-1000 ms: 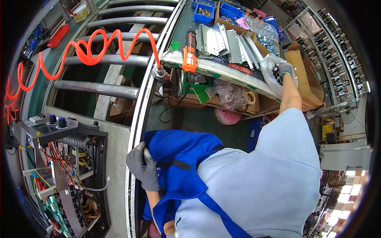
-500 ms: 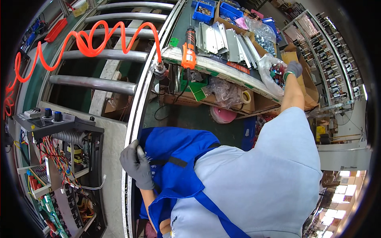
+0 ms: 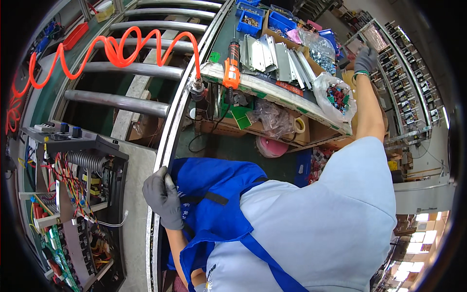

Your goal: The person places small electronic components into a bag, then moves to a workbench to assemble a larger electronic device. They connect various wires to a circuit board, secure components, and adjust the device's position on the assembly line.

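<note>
My left hand, in a grey glove, rests on the metal edge rail of the roller conveyor. Its fingers are loosely bent, and nothing shows in them. Beside it on the conveyor stands an opened machine unit with knobs, coloured wires and green circuit boards. Far to the right, my outstretched right hand, also gloved, is raised just beyond a clear plastic bag of red, green and blue wired parts. The back of that hand faces me, so its fingertips and anything in them are hidden.
On the bench lie an orange electric screwdriver, metal brackets and blue bins of small hardware. A red coiled air hose spans the rollers. Racks of parts stand at the right.
My right hand has moved up and away from the bag of wired parts, whose contents now show more. My left hand stays on the rail. The view has shifted slightly.
</note>
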`<state>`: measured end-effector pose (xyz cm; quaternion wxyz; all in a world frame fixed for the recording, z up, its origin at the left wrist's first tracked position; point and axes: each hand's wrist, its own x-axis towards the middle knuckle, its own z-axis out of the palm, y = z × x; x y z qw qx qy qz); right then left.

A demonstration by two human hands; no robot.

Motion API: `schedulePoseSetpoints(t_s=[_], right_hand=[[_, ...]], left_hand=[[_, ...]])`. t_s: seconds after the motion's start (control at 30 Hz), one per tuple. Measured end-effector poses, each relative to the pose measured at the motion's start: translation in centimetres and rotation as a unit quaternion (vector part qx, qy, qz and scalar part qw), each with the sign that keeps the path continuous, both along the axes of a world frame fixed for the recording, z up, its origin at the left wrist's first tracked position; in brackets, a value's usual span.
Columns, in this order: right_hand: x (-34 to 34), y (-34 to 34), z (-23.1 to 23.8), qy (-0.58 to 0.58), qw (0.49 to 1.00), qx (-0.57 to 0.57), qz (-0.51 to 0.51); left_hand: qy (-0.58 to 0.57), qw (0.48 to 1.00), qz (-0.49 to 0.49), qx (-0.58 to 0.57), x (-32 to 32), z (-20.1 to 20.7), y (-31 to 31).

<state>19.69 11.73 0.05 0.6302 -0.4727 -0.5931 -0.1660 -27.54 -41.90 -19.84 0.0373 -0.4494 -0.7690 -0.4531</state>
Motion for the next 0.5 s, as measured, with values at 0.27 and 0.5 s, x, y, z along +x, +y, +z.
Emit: schedulePoseSetpoints(t_s=[0.27, 0.5], right_hand=[[-20.7, -13.7, 5.7, 0.047, 0.896, 0.006, 0.441], [-33.3, -29.8, 2.6, 0.163, 0.593, -0.131, 0.777]], left_hand=[[-0.082, 0.992, -0.062, 0.076, 1.2, 2.7, 1.9], [-0.544, 0.728, -0.232, 0.347, 1.0, 7.6, 2.7]])
